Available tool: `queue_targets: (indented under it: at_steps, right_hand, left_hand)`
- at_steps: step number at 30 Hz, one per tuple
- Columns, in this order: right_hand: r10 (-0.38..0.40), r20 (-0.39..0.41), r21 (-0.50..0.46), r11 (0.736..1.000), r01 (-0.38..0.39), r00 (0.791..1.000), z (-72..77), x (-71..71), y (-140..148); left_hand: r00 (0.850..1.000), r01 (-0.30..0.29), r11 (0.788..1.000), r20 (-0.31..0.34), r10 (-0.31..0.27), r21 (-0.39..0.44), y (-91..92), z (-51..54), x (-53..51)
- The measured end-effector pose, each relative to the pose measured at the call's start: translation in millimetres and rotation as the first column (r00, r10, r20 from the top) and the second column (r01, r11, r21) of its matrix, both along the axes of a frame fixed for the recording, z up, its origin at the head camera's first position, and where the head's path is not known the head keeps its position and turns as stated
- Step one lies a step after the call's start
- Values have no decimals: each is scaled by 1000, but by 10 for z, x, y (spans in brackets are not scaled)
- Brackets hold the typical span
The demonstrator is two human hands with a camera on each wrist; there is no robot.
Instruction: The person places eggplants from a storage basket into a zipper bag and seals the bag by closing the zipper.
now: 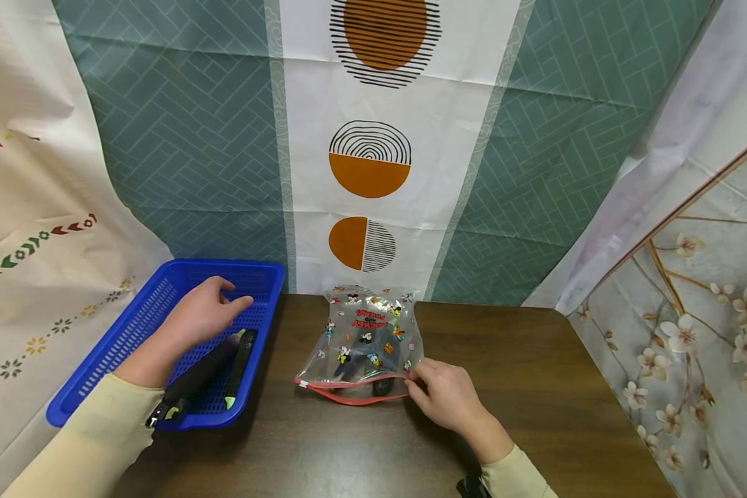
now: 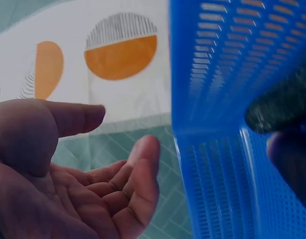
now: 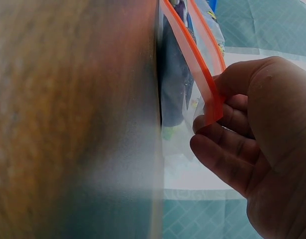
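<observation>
On the table lies a clear zip bag [image 1: 348, 339] printed with small cartoon figures, its red zip edge [image 3: 195, 57] partly parted towards the viewer. The right hand [image 1: 449, 400] pinches the right corner of that edge between thumb and fingers. Inside the bag are dark items, among them a round black piece [image 1: 382, 386]; the print blurs their kind. Over the blue basket [image 1: 275, 277] hovers the left hand [image 1: 202, 311], fingers loosely bent and holding nothing. Below it in the basket lie two long black objects with light green parts, one thick [image 1: 202, 373] and one slim [image 1: 241, 366].
The basket stands at the left of the brown wooden table [image 1: 510, 360]. A patterned cloth [image 1: 373, 207] hangs along the back edge. Floral cloth [image 1: 691, 346] borders the right side, and a cream cloth [image 1: 31, 277] lies left of the basket.
</observation>
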State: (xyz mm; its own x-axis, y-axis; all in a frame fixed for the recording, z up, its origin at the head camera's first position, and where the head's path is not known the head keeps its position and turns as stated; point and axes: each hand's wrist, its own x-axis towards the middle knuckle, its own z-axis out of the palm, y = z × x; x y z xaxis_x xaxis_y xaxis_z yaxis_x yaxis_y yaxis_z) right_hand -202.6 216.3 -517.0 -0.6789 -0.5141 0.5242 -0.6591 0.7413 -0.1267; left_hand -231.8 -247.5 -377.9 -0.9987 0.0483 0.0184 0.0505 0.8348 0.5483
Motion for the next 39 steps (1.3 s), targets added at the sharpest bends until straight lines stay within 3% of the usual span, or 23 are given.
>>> queue_targets:
  at_steps: [7, 11, 23, 27, 33, 39]
  right_hand:
    - [-9, 18, 3, 1000, 9, 1000, 9, 4, 2]
    - [-8, 17, 2, 1000, 8, 1000, 14, 6, -1]
    - [-16, 34, 7, 1000, 15, 999, 14, 8, 0]
    - [-12, 35, 7, 1000, 11, 999, 15, 7, -3]
    - [-13, 27, 8, 1000, 13, 1000, 18, 8, -4]
    - [-20, 41, 11, 1000, 19, 999, 21, 14, -8]
  left_hand:
    - [999, 27, 994, 42, -23, -107, -147, -62, -111]
    - [991, 83, 985, 114, -66, -154, -201, -80, -140]
    - [932, 248, 944, 320, -170, -219, -298, -196, -209]
    - [913, 274, 936, 367, -181, -222, -343, -251, -200]
    - [898, 294, 932, 396, -192, -214, -374, -262, -176]
    - [863, 304, 939, 463, -200, -161, -372, -273, -185]
